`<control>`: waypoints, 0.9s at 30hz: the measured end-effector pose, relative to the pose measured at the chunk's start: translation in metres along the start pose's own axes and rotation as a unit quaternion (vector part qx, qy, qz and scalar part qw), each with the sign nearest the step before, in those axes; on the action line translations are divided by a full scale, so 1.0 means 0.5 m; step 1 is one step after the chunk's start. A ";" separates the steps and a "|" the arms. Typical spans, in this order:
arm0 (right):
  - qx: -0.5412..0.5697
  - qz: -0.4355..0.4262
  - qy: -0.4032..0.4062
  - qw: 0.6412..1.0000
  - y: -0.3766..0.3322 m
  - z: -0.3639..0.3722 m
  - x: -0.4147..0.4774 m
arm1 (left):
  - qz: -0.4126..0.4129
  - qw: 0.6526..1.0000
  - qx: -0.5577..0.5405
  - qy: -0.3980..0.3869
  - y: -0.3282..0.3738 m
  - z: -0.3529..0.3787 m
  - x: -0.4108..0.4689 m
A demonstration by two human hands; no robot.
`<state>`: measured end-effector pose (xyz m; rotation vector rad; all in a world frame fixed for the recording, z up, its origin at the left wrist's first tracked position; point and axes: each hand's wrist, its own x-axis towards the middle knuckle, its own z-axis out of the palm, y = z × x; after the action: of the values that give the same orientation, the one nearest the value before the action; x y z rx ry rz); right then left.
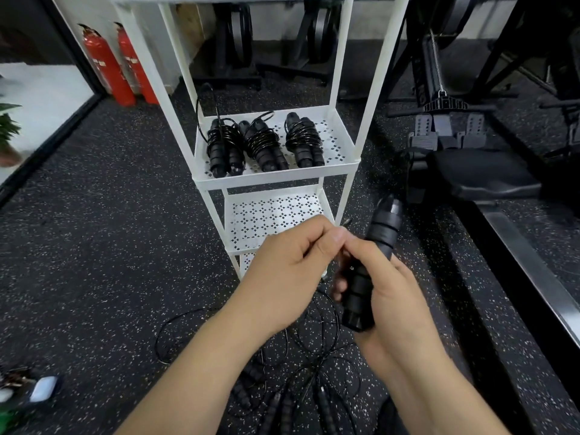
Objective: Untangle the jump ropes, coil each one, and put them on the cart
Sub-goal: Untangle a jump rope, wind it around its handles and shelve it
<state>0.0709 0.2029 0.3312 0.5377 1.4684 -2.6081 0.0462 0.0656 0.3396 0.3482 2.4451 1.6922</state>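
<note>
My right hand (386,287) grips a pair of black jump rope handles (372,262), held upright and tilted right in front of the white cart (276,178). My left hand (292,265) pinches the thin black cord beside the handles, fingers curled. Three coiled jump ropes lie on the cart's middle shelf: a left one (224,147), a middle one (262,146) and a right one (304,142). A tangle of loose ropes (298,378) with several handles lies on the speckled floor below my arms.
The cart's lower shelf (273,215) shows behind my hands. Two red fire extinguishers (119,64) stand at the back left. Black gym machines and a padded bench (480,177) fill the right side. Small items (40,389) lie on the floor at the bottom left.
</note>
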 end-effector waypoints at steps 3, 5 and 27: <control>0.035 0.009 -0.020 0.999 -0.004 0.000 -0.001 | -0.006 1.000 0.003 0.000 0.007 0.008 -0.001; 0.041 0.005 -0.012 0.999 -0.010 -0.003 -0.001 | -0.011 1.000 0.013 0.002 0.009 0.020 0.001; 0.039 -0.032 0.028 0.998 -0.048 -0.050 0.032 | -0.043 0.998 0.033 -0.014 -0.025 -0.027 -0.036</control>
<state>0.0562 0.2380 0.3331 0.5862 1.4268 -2.7306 0.0589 0.0440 0.3324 0.2676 2.4623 1.5643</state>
